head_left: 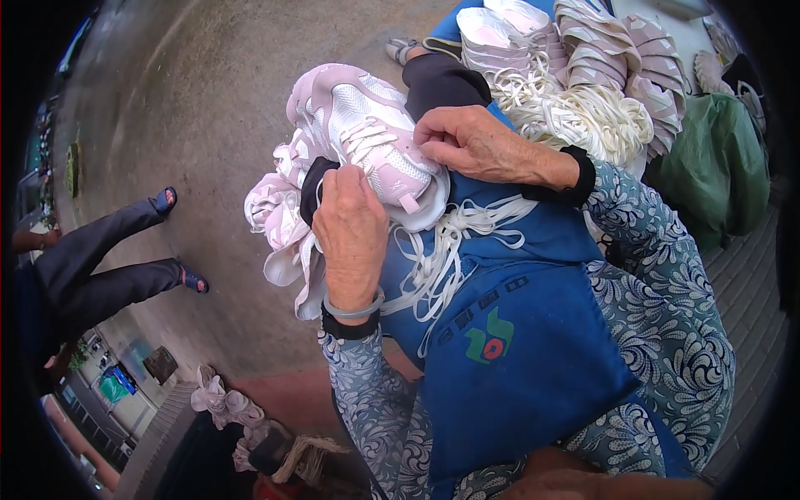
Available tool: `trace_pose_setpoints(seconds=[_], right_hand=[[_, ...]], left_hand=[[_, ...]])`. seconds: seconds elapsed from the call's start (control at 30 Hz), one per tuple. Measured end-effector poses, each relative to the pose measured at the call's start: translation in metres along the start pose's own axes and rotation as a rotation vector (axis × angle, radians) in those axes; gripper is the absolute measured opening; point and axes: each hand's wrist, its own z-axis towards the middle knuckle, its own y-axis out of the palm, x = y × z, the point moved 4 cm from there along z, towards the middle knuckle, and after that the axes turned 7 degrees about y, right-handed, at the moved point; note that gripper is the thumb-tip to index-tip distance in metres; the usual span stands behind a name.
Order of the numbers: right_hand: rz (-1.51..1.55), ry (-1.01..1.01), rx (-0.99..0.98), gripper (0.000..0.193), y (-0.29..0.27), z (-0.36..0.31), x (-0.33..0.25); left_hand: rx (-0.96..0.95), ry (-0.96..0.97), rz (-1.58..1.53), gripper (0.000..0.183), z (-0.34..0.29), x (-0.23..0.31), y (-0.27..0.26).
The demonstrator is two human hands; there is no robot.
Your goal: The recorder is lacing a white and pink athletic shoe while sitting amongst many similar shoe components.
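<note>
A pink-and-white sneaker upper [362, 125] lies across my lap, its toe pointing away from me. White lace [367, 142] crosses its front in several rows. My left hand [350, 221] is closed at the upper's near left edge. Its fingertips are bent under, so what they pinch is hidden. On the opposite edge, my right hand [479, 146] pinches the upper between thumb and forefinger. A loose bunch of white shoelaces [446, 258] rests on my blue apron [533, 367], just below the upper.
More pink-and-white uppers [279, 208] hang beside my left knee. Stacked uppers [596, 42] and a heap of cream laces [592, 125] lie at the far right, near a green bag [717, 167]. A person in dark trousers [108, 267] stands at left on the concrete floor [208, 125].
</note>
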Motion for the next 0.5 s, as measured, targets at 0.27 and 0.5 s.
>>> trace_pose_setpoints(seconds=[0.27,0.5], right_hand=[[-0.297,-0.215,0.100,0.015,0.014,0.014,-0.017],[-0.627,-0.260,0.094,0.010,0.027,0.023,-0.030]], left_hand=[[-0.076,0.026,-0.021,0.005,0.013,-0.004,0.003],[-0.101,-0.110,-0.328,0.006,0.006,-0.022,0.015]])
